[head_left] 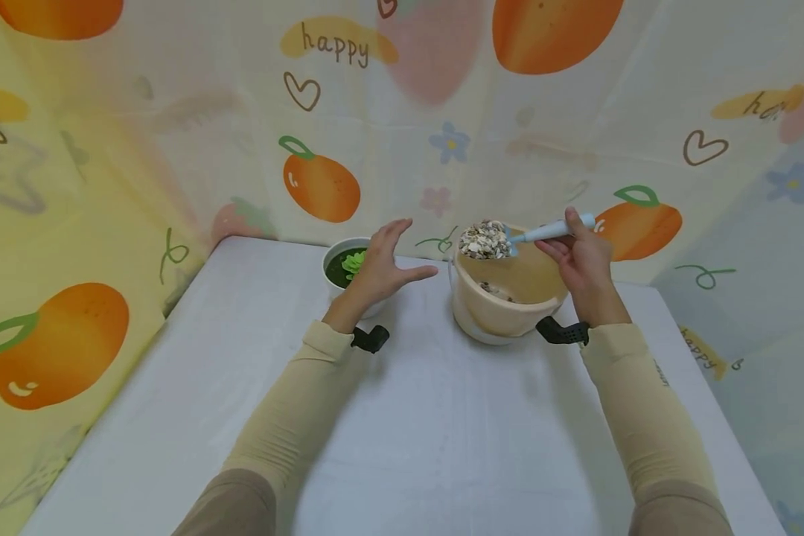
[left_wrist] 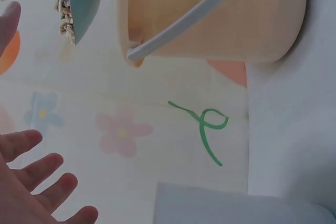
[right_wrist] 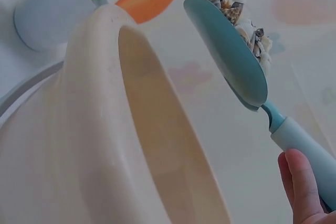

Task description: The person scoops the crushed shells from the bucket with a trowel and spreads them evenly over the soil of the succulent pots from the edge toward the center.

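"Where's the scoop (right_wrist: 226, 51) just now?"

"Raised over the bucket (head_left: 492, 320), its blade apart from the rim. The right hand (head_left: 586, 268) has it by the pale blue handle, pinched between thumb and fingers (head_left: 557, 251)."

"Anything on the blade?"

"It's heaped: a mound of shells (head_left: 484, 240), small pieces in white, grey and brown, rising above the edges. In the head view the mound shows against the far left part of the bucket's rim."

"And inside the bucket?"

"A few similar bits (head_left: 494, 291) low down. The near wall hides some of the inside, so I can't tell how much lies there. It's a cream bucket standing upright on the right of the tabletop (head_left: 442, 439), and its pale carrying handle (left_wrist: 184, 24) hangs down along the outside."

"What's the other container?"

"A white pot (right_wrist: 47, 19), upright, to the left of the bucket and well apart from it, at the far side of the tabletop. It has a dark green filling, with a bright green plant (head_left: 353, 264) sitting in it."

"Is the left hand (head_left: 378, 272) holding that?"

"No, it has hold of nothing. Its fingers are spread wide, thumb well out to the right; from the head camera the hand covers the pot's right part."
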The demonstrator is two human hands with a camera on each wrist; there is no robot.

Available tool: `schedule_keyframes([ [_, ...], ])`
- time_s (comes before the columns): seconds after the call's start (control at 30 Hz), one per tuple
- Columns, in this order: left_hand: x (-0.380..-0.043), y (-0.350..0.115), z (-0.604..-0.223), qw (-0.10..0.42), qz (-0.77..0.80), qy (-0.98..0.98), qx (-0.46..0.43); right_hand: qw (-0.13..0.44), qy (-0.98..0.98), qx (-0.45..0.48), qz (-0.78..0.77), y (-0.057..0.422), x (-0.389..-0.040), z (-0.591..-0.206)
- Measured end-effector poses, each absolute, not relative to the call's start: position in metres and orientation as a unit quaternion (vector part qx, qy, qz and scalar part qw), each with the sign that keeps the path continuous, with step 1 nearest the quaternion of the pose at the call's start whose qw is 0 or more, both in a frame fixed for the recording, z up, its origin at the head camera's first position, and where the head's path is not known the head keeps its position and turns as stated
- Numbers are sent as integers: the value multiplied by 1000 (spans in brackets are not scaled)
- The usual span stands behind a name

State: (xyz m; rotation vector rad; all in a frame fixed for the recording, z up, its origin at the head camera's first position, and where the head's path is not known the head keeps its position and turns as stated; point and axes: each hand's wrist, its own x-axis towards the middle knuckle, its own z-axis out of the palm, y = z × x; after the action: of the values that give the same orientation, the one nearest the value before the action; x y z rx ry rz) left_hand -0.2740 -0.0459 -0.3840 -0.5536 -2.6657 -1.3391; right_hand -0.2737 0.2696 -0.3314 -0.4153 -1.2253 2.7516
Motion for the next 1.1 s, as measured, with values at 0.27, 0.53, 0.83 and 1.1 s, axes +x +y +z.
schedule_keyframes([
  [0.27, -272, -65, -382, 40, -405, -895, -183, 48, -411, -130, 901, 257, -281, -328],
  [0.53, -271, -86, -382, 50, -419, -892, -162, 32, -383, -130, 914, 244, -283, -325],
  [0.83, -272, -106, -388, 52, -430, -890, -143, 27, -384, -121, 915, 226, -287, -329],
  [1.1, -276, -122, -397, 58, -429, -892, -128, 28, -390, -126, 912, 214, -289, -333],
])
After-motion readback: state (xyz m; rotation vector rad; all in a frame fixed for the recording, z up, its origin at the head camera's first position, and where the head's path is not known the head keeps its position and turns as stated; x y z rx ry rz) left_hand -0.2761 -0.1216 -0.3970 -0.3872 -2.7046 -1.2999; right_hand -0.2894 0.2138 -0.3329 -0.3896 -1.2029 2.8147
